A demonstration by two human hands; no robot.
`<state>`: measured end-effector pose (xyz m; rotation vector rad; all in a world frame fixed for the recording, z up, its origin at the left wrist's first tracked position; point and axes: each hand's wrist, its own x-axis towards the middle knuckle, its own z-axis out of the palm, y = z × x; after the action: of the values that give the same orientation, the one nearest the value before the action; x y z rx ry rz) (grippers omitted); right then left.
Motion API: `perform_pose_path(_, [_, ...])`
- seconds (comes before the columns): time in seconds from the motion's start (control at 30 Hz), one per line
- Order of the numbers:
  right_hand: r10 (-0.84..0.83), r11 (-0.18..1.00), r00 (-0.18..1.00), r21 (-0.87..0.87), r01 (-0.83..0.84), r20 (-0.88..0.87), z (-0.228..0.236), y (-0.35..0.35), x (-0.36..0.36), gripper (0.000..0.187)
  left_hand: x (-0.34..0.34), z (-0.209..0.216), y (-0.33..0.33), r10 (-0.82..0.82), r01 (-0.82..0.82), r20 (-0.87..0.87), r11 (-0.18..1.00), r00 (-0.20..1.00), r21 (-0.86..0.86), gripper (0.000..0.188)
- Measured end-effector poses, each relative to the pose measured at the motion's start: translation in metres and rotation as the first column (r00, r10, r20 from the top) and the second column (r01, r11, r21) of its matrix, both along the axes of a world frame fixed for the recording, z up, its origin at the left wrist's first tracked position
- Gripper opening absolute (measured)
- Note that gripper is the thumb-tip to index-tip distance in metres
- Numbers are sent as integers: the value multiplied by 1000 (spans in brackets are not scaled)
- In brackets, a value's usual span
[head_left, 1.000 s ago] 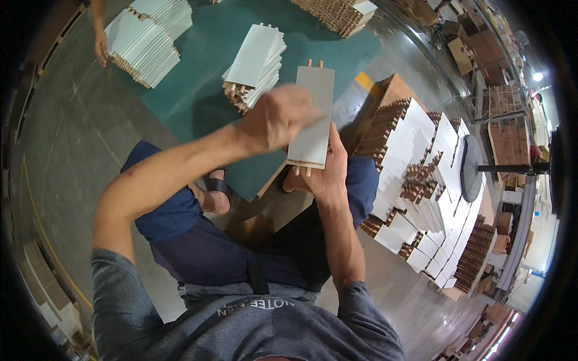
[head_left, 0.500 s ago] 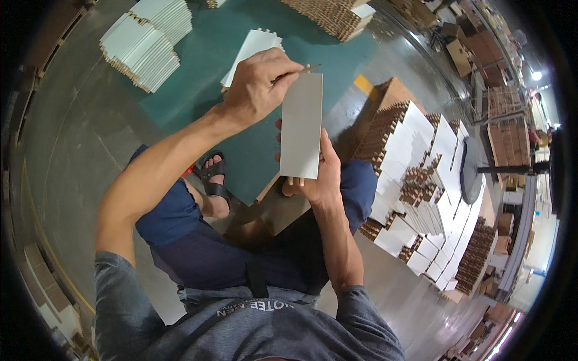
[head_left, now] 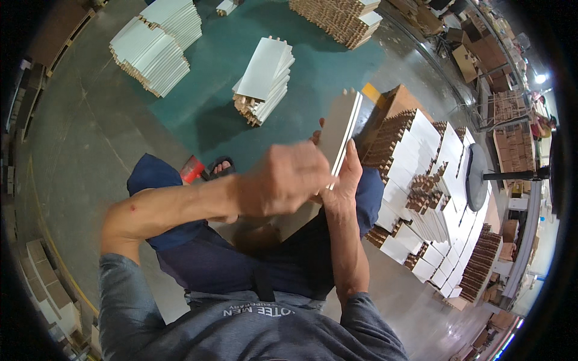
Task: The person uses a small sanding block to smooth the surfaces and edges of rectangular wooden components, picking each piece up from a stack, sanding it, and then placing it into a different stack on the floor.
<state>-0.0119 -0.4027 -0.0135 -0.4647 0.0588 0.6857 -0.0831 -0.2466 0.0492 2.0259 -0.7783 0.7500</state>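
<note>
Upright in my right hand (head_left: 346, 183) are thin white boards (head_left: 339, 127), gripped along their sides near the lower end. Their long white edges face right, and small wooden pegs stick out at the far end. My left hand (head_left: 283, 180) is curled in a fist-like pinch at the boards' near end. Motion blurs it, so whatever sits between its fingertips cannot be made out. Beyond my hands, a small stack of similar pegged white boards (head_left: 265, 69) lies on the green floor mat (head_left: 205, 114).
Larger board stacks stand at far left (head_left: 153, 45) and far centre (head_left: 334, 21). On my right is a wide pile of white boards (head_left: 415, 198), with a dark round pad on an arm (head_left: 477, 177) over it. A red object (head_left: 192, 169) is by my foot.
My left hand has come down from the boards' far end to the near end. The boards have shifted right and turned, showing their edges. The stack on the mat is now uncovered.
</note>
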Motion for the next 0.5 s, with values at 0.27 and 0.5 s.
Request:
perform_pose_path(0.27, [-9, 965, 999, -263, 0, -32, -20, -9, 2, 55, 31, -1, 44, 244, -338, -348, 910, 905, -241, 10])
perform_pose_path(0.5, [129, 991, 985, -51, -124, 119, 5, 2, -7, 60, 40, -1, 42, 272, -350, -382, 924, 883, -151, 11])
